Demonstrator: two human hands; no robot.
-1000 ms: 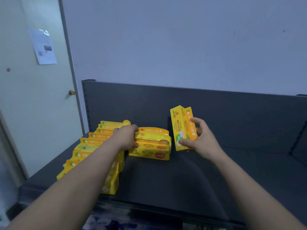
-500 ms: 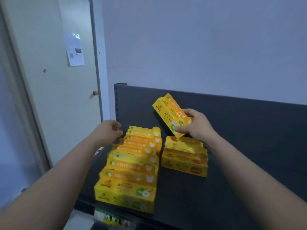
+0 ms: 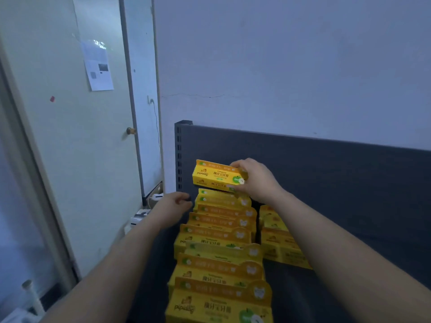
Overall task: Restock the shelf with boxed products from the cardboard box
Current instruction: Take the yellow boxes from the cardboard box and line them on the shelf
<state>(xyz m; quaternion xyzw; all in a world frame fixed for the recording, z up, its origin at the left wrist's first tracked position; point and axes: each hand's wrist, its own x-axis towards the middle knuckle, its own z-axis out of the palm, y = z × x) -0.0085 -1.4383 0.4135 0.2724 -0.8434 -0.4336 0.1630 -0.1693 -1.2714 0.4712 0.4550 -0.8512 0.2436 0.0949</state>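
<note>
My right hand (image 3: 255, 180) grips the right end of a yellow boxed product (image 3: 213, 176), holding it level above the far end of a row of several matching yellow boxes (image 3: 221, 252) that runs front to back on the dark shelf (image 3: 326, 276). A second, shorter group of yellow boxes (image 3: 277, 238) lies to the right of that row, partly behind my right forearm. My left hand (image 3: 173, 207) hovers at the row's left side near its far end, fingers loosely curled and holding nothing. The cardboard box is out of view.
The shelf's dark back panel (image 3: 326, 173) rises behind the boxes, with a slotted upright (image 3: 179, 159) at its left end. A pale door (image 3: 77, 148) with a knob (image 3: 131, 130) stands to the left. Small white items (image 3: 140, 216) lie on the floor below.
My right hand turned the held box from tilted to level and carried it left, over the back of the long row. My left hand drifted toward the row's far left side. The camera turned left.
</note>
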